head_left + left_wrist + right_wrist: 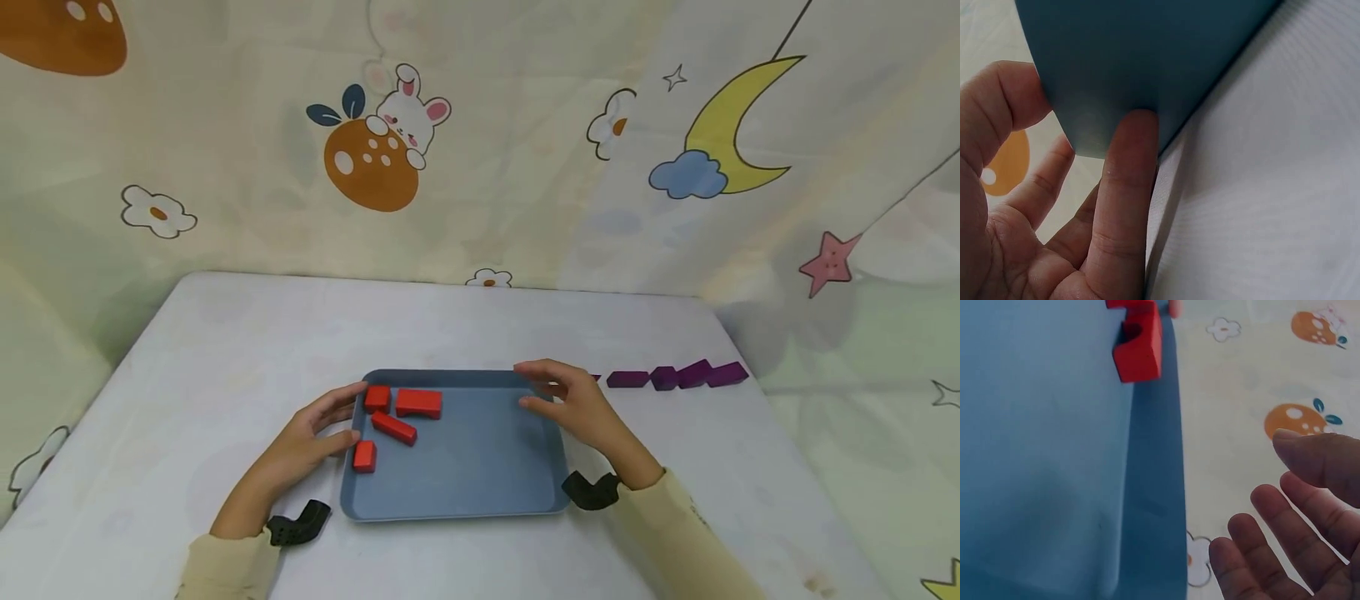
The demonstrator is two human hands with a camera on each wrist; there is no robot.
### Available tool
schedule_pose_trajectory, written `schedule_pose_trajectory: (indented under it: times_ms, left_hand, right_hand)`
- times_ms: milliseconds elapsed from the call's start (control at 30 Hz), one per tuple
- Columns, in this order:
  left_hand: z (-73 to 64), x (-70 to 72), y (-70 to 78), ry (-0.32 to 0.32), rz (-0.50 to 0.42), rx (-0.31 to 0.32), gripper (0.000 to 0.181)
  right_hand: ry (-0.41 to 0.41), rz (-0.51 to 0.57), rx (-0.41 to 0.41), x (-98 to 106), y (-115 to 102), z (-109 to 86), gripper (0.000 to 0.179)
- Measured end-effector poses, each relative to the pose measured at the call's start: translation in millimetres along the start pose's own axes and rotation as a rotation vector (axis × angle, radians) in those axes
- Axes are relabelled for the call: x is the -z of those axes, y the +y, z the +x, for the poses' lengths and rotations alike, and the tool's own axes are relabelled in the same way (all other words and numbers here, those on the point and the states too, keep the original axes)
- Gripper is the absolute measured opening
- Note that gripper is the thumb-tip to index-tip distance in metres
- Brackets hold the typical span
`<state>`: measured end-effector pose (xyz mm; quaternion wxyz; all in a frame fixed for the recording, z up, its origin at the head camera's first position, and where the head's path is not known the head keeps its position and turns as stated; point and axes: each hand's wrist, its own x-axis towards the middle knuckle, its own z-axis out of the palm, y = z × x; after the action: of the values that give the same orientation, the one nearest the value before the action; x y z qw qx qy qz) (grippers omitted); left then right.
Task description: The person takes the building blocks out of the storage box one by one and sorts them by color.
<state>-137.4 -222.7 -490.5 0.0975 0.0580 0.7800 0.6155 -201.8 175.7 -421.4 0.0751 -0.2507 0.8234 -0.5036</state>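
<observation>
A blue-grey rectangular tray (480,467) lies on the table, with several red blocks grouped along its left side. Among them are a red arched block (418,403), a tilted red bar (393,428) and a small red block (364,457) near the left wall. My left hand (311,437) touches the tray's left side; in the left wrist view a straight finger (1129,187) presses the outer wall. Over the tray's back right corner, my right hand (573,406) holds nothing. Its fingers (1285,534) are spread and relaxed in the right wrist view, beside the tray's rim.
Several purple blocks (663,378) stand in a row at the right rear of the white table (247,350). A patterned cloth (510,167) hangs behind the table's back edge. Black wrist mounts (298,523) sit at both sleeves.
</observation>
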Motion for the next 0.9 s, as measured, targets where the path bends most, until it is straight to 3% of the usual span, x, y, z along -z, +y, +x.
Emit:
schedule_pose_trajectory:
  times_ms: [367, 633, 900]
  left_hand:
    - [0.7, -1.0, 2.9, 0.003, -0.002, 0.025, 0.07]
    - [0.7, 0.0, 2.2, 0.002, -0.003, 0.025, 0.07]
    - [1.1, -0.2, 1.9, -0.006, -0.011, 0.029, 0.07]
  right_hand:
    - [-0.18, 0.026, -0.01, -32.1, -2.5, 45.3, 0.045]
    - [-0.301, 0.046, -0.062, -62.7, -5.8, 72.6, 0.044]
    - [-0.364, -0.101, -0.096, -91.3, -5.6, 83.3, 0.048]
